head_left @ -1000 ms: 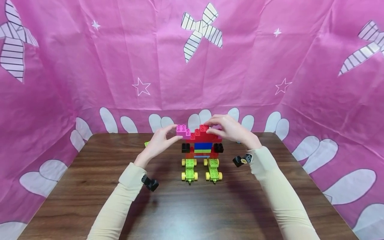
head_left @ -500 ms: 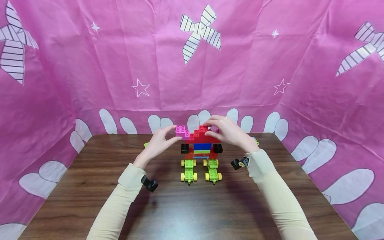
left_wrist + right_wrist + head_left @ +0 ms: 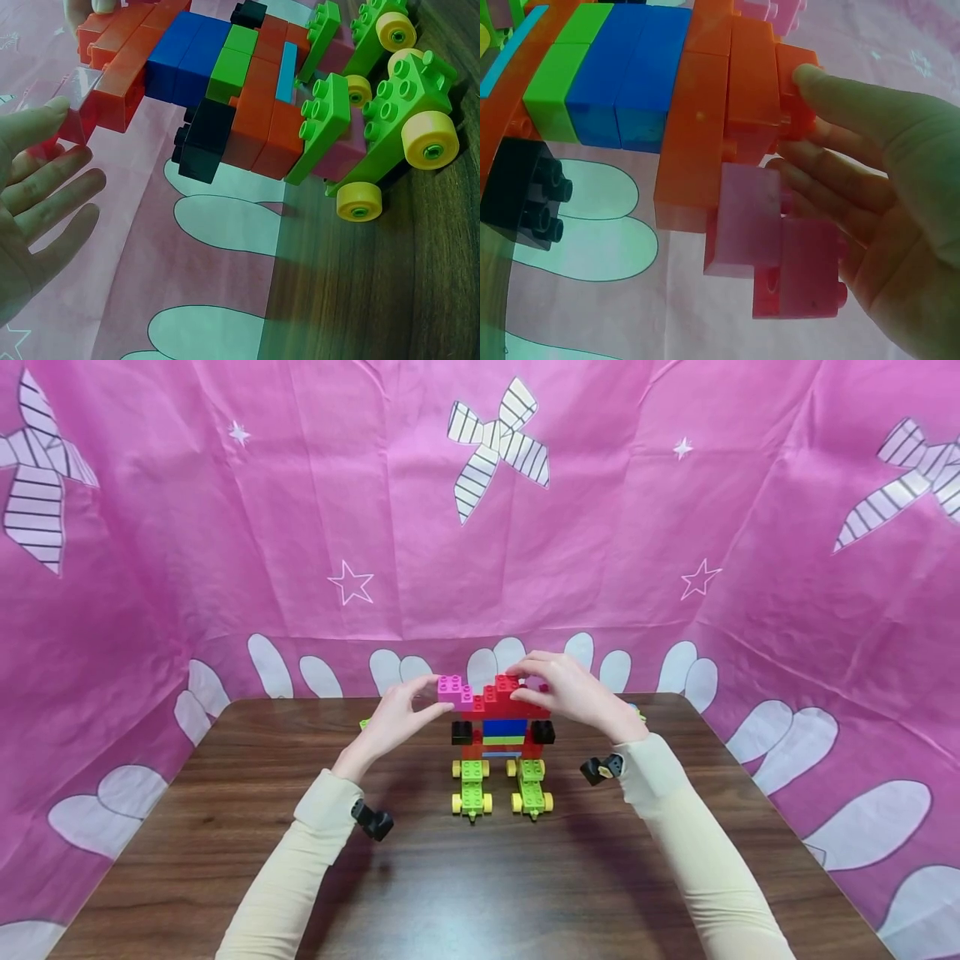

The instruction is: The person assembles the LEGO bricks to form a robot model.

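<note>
A figure of toy building bricks stands upright on the table. Its two legs end in lime wheeled bases with yellow wheels. Above them come red, lime and blue bricks, with a black brick on either side. My left hand pinches the pink bricks at the figure's upper left between thumb and index finger; its other fingers are spread in the left wrist view. My right hand grips the top red brick, thumb in front, fingers behind. Pink bricks stick out on that side, partly hidden in the head view.
A small lime piece lies behind the left hand. Part of another lime and blue piece shows beyond the right wrist. A pink cloth with bows and stars hangs behind and beside the table.
Both hands keep their hold on the bricks. The right forearm has shifted slightly left, baring the piece behind it. The head view has tilted slightly.
</note>
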`<action>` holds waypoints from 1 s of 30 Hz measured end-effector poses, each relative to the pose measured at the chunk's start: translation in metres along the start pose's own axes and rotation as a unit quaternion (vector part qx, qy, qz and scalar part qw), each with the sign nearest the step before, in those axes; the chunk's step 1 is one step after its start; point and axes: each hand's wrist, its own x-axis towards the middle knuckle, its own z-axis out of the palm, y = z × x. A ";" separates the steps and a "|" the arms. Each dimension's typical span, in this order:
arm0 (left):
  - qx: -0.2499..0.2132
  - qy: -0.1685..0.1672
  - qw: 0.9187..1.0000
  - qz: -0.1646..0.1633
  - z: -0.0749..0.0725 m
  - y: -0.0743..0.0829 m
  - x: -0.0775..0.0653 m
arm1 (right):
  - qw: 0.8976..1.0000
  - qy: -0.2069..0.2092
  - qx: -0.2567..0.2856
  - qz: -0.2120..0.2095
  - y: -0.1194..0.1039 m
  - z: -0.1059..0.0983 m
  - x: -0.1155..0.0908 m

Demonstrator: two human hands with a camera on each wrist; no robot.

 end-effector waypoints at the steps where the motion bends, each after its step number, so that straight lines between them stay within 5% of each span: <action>1: 0.000 0.000 1.000 -0.001 0.000 0.000 0.000 | 1.000 -0.003 0.000 0.002 0.000 0.000 0.000; 30: 0.002 -0.008 1.000 0.014 -0.005 -0.006 -0.001 | 1.000 -0.008 0.002 0.007 0.004 -0.003 0.002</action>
